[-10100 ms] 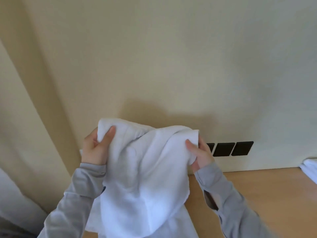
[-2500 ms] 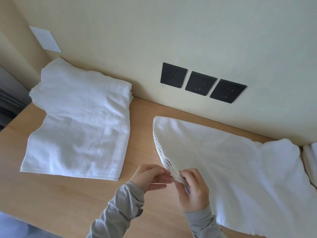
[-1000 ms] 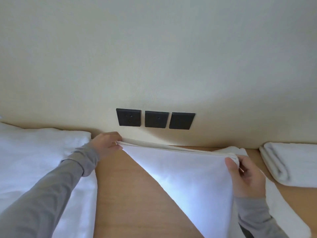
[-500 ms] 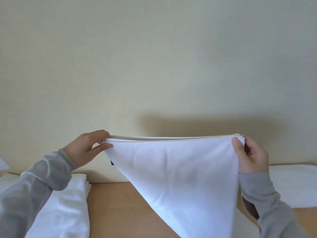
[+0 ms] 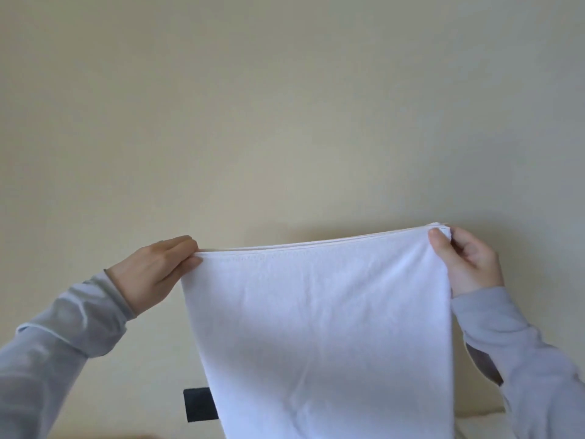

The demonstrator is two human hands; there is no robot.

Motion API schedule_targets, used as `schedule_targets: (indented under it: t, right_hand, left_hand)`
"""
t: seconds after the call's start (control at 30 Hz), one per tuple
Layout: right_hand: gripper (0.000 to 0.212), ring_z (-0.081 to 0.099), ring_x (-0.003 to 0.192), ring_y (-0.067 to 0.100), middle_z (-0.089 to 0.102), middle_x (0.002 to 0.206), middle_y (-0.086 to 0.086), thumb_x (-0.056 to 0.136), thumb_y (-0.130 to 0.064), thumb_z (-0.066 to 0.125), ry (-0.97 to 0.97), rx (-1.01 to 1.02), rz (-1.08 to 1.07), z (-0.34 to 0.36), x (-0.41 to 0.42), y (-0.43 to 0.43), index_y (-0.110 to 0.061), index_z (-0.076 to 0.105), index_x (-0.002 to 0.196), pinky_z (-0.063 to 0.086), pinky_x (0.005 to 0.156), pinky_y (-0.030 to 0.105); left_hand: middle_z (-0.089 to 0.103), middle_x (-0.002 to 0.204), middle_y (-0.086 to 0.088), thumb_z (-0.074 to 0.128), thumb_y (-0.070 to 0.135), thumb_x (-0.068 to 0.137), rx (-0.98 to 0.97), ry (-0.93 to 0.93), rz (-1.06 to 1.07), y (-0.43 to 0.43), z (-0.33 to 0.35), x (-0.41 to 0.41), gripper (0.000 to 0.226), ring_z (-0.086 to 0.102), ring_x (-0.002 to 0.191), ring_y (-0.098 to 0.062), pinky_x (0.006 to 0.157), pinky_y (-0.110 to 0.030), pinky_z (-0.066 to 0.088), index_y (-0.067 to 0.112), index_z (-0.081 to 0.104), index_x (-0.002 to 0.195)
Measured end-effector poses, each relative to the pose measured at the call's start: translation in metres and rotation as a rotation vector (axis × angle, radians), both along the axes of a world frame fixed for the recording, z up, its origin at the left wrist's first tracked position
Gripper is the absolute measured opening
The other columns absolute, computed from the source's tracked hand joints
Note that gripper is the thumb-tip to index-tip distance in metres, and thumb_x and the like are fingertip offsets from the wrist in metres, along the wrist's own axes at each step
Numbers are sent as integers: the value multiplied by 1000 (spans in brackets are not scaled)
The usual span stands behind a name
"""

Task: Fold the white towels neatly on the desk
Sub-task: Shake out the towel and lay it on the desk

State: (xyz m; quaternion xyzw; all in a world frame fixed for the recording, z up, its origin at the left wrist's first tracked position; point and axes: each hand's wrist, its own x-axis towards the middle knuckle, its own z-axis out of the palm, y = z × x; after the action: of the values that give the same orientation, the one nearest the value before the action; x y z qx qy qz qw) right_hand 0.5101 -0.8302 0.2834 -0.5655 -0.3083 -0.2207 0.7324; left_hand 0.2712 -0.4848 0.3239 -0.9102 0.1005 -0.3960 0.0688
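White towel is held up in the air in front of the cream wall, well above the desk, which barely shows at the bottom edge. Left hand pinches the upper left corner, fingers together over the top edge and thumb beneath. Right hand pinches the upper right corner, thumb on the near face and fingers curled behind. The top edge runs taut between the hands, a little higher on the right. Several thin layers show stacked along it, so the towel looks already doubled. The rest hangs straight down and out of view. My judgement is that holding it by two corners lets its weight pull out creases and line up the edges before the next fold. A black socket plate shows low on the wall, partly hidden by the towel. Grey sleeves cover both forearms.
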Motion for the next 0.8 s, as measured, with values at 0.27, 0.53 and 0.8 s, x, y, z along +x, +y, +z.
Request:
schedule_targets:
  t: [0.27, 0.53, 0.8]
  right_hand:
    - [41, 28, 71, 22, 34, 73, 7, 87, -26, 60, -259, 42, -29, 135, 2, -45, 7, 44, 69, 22, 63, 34]
    - [25, 38, 62, 9, 46, 61, -7, 83, -25, 67, -323, -65, -161, 138, 3, -49, -12, 58, 64, 30, 56, 27]
    - [43, 30, 66, 20, 35, 67, 5, 73, -47, 63, -310, 3, -29, 150, -9, -52, -9, 45, 63, 24, 63, 36]
  left_hand:
    - [50, 71, -17, 30, 25, 93, 218, -407, 129, -51, 128, -5, 40, 52, 60, -34, 58, -30, 30, -4, 51, 75]
    - [49, 66, -16, 36, 20, 92, 331, -369, 268, -61, 144, -19, 35, 52, 59, -36, 55, -34, 36, -1, 52, 70]
    - [43, 59, -2, 38, 33, 89, 26, -265, 194, -52, 150, -31, 34, 43, 57, -27, 56, -37, 34, 10, 49, 67]
